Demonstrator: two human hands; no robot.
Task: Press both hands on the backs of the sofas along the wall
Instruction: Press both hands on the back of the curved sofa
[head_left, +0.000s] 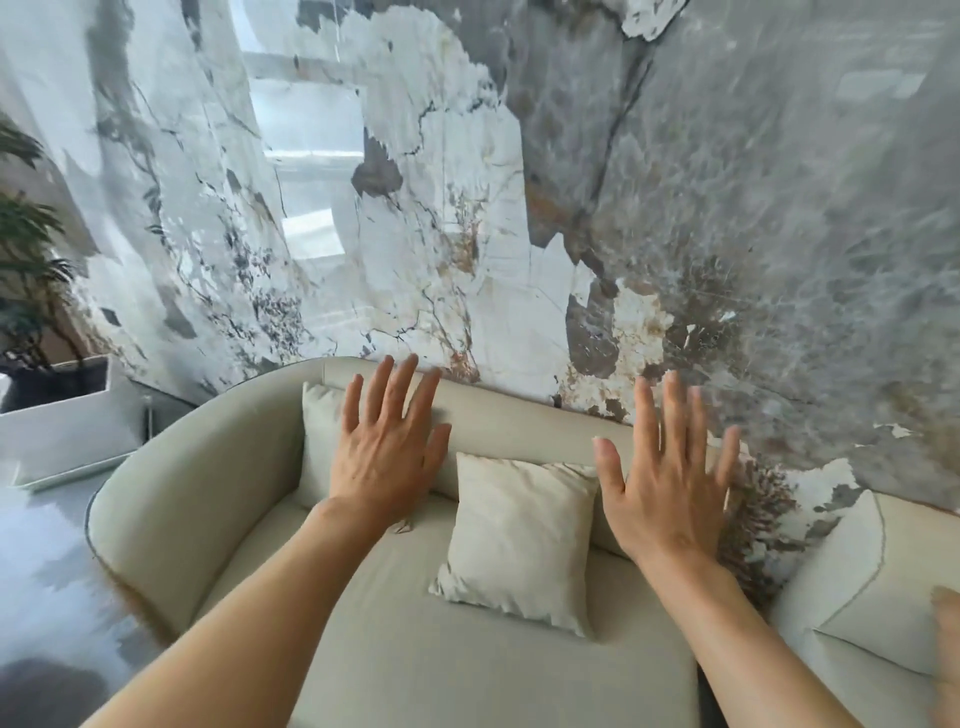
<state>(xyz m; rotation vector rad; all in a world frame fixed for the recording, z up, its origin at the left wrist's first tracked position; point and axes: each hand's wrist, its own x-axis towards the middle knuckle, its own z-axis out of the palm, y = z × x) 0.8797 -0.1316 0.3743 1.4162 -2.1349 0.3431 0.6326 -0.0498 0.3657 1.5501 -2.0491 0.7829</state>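
Observation:
A beige curved sofa (197, 483) stands against a marble wall, and its padded back (509, 421) runs along the wall. My left hand (389, 447) is flat with fingers spread over the left part of the back, beside a cream cushion (319, 441). My right hand (670, 483) is spread the same way over the right end of the back; whether either palm touches the fabric I cannot tell. Between my hands a second cream cushion (519, 535) leans on the seat. A second beige sofa (852, 597) begins at the right edge.
The grey and white marble wall (571, 208) fills the upper view. A white planter box (67, 421) with a dark green plant (26, 260) stands at the left. Glossy grey floor (41, 571) lies left of the sofa's arm.

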